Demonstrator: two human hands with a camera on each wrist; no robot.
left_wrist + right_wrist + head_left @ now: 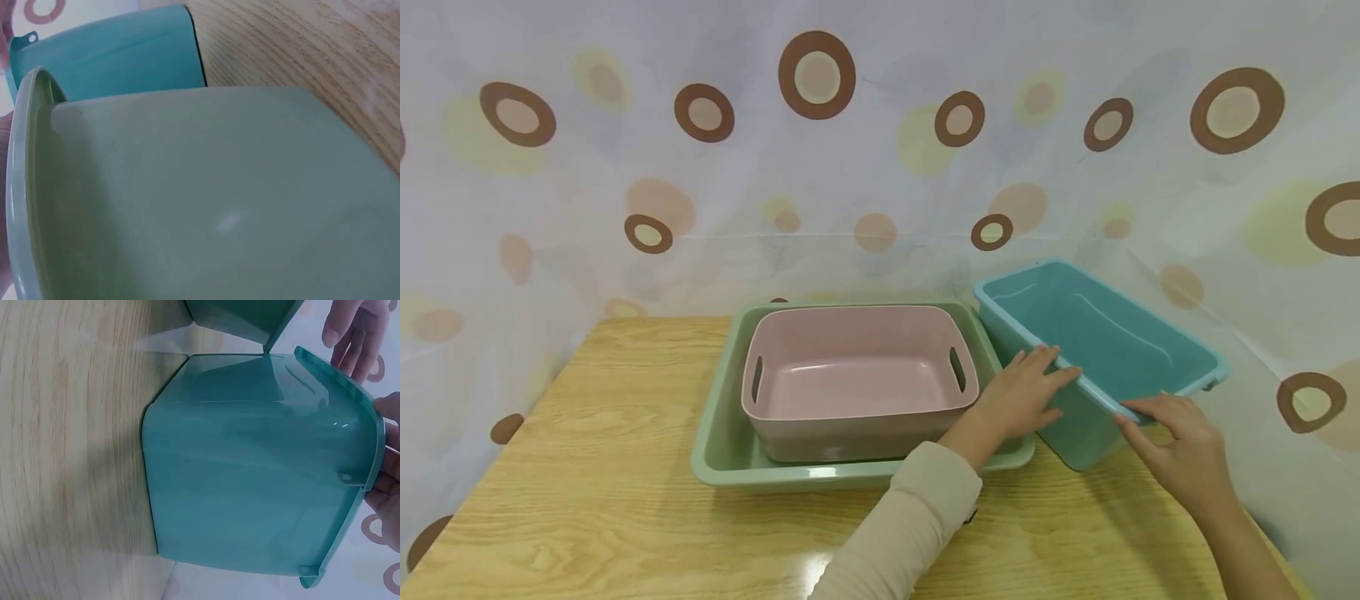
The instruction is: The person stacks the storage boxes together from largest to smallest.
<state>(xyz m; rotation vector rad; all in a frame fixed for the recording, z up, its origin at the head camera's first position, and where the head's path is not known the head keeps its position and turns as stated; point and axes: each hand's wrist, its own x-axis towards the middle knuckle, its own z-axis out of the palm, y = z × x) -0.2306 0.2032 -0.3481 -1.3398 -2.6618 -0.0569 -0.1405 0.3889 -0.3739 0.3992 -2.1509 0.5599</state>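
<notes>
A teal-blue plastic bin (1105, 333) stands at the right end of the table, its near side showing in the right wrist view (250, 462). At its near right corner my right hand (1183, 446) grips the rim between thumb and fingers. My left hand (1018, 396) reaches over the right edge of a pale green tub (718, 417), its extended fingertips at the bin's left rim. Inside the tub sits a pink basket (857, 433) with oval handle holes. The green tub fills most of the left wrist view, hiding most of my left hand there.
Everything stands on a wood-grain table (587, 467). A pale cloth wall with printed circles (820, 167) rises behind and along the right side, close to the bin. The bin stands right beside the green tub.
</notes>
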